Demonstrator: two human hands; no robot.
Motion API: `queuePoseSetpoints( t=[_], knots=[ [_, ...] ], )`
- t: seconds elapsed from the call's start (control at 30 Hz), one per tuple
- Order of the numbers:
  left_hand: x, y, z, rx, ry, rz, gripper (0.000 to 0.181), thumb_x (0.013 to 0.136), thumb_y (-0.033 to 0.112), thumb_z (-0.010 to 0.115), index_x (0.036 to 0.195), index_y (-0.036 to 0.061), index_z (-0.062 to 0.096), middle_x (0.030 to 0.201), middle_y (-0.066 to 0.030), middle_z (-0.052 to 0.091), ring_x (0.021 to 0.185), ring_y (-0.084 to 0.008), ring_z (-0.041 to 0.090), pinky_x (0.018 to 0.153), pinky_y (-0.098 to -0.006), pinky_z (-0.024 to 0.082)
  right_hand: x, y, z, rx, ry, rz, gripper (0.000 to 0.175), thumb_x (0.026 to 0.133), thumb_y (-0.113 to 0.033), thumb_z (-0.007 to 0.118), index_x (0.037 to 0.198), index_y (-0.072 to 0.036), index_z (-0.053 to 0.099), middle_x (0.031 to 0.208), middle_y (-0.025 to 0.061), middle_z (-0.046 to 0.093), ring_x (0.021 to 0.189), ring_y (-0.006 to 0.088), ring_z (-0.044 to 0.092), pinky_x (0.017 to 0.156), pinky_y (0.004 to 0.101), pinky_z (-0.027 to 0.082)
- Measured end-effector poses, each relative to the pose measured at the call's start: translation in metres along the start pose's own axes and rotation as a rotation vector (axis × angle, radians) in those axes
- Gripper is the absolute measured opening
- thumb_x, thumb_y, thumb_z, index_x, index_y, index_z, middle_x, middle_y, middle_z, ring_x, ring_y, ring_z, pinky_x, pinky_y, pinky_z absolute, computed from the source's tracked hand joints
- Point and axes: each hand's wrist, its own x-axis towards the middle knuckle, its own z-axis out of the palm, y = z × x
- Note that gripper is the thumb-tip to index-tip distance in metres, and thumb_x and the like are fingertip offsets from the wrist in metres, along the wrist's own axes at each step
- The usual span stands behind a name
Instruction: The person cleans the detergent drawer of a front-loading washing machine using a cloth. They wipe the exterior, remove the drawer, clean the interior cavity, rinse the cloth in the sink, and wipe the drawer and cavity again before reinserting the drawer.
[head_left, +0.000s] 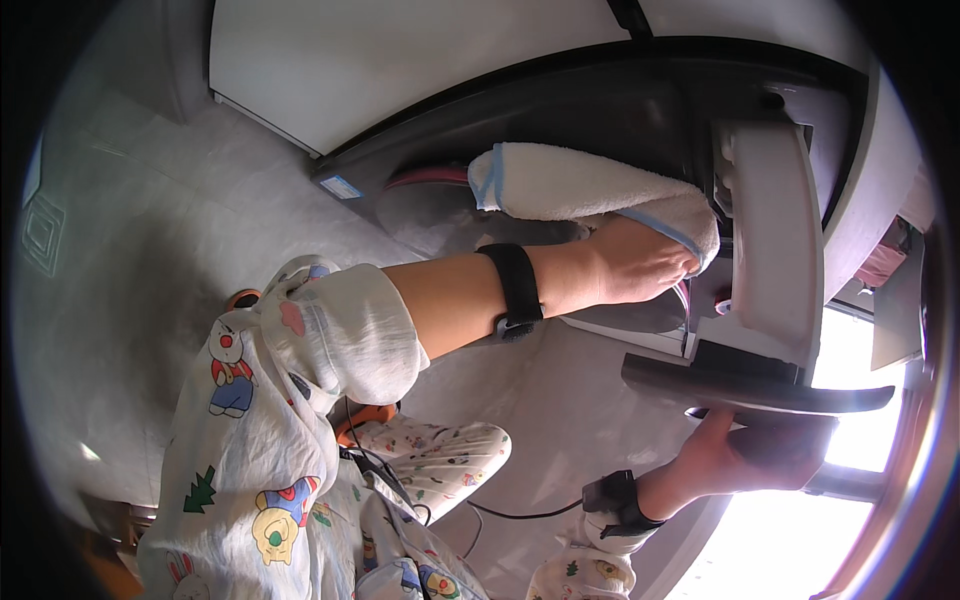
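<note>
My left hand (637, 259) is wrapped in a white terry towel (570, 180) with light blue edging, and presses it down near the foot of a white column (776, 225). The column rises from a dark grey base (570, 120), which looks like part of exercise equipment. Under the towel and wrist show rounded dark footplates (442, 217) with red rims, partly hidden. At the lower right, my right hand (757, 454) grips a dark panel (757, 386) at the column's end, its thumb against the panel. Its fingers are partly hidden and washed out by glare.
A large white panel (420, 67) borders the base at the back. Grey floor (150, 195) lies to the left, with a square drain cover (43, 234). A black cable (532, 516) runs from my right wrist to my lap. Bright window light (802, 532) comes from the lower right.
</note>
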Motion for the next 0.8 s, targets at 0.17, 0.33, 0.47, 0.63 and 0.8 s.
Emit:
queuePoseSetpoints(
  t=[0.17,0.33,0.47,0.63,0.8],
  knots=[
    [0.015,0.009,-0.003,-0.052,-0.112,-0.087,0.013,0.086,0.011,0.047,0.088,0.0039,0.057,0.076,-0.0074,0.061,0.07,-0.0254,0.061,0.057,-0.0358,0.05,-0.003,0.001,-0.01,-0.142,-0.244,0.032,0.061,0.058,-0.013,0.08,0.111,0.004,0.054,0.1,0.0144,0.06,0.087,0.0264,0.061,0.08,0.0351,0.049],
    [0.025,0.008,-0.017,-0.339,-0.262,-0.189,0.013,0.084,0.006,0.049,0.094,0.0015,0.056,0.078,-0.0098,0.06,0.072,-0.027,0.061,0.064,-0.0365,0.052,-0.014,0.003,-0.015,0.014,-0.224,0.139,0.076,0.059,-0.005,0.075,0.126,0.001,0.041,0.121,0.0176,0.051,0.108,0.0298,0.054,0.091,0.0384,0.046],
    [0.019,0.002,-0.017,-0.298,-0.259,-0.122,0.017,0.086,0.013,0.046,0.09,0.004,0.059,0.09,-0.0087,0.063,0.082,-0.027,0.061,0.071,-0.0373,0.048,-0.015,0.003,-0.013,0.012,-0.265,0.066,0.08,0.06,0.002,0.069,0.131,0.0,0.032,0.133,0.0224,0.04,0.118,0.0368,0.047,0.097,0.0445,0.043],
    [0.017,-0.002,-0.017,-0.173,-0.217,-0.02,0.02,0.088,0.016,0.047,0.099,0.0032,0.058,0.095,-0.0103,0.062,0.087,-0.0279,0.061,0.074,-0.0391,0.047,-0.017,0.011,-0.018,-0.01,-0.326,0.033,0.07,0.069,-0.009,0.071,0.13,-0.003,0.038,0.135,0.0255,0.039,0.12,0.0417,0.043,0.095,0.0504,0.04],
    [0.013,-0.009,-0.024,0.081,-0.098,0.109,0.022,0.088,0.017,0.048,0.103,0.0022,0.057,0.099,-0.0126,0.061,0.091,-0.029,0.06,0.076,-0.0397,0.047,-0.043,0.04,-0.013,-0.114,-0.198,0.049,0.058,0.075,-0.046,0.066,0.126,-0.021,0.056,0.142,0.0194,0.036,0.129,0.0395,0.035,0.103,0.054,0.024]
  ],
)
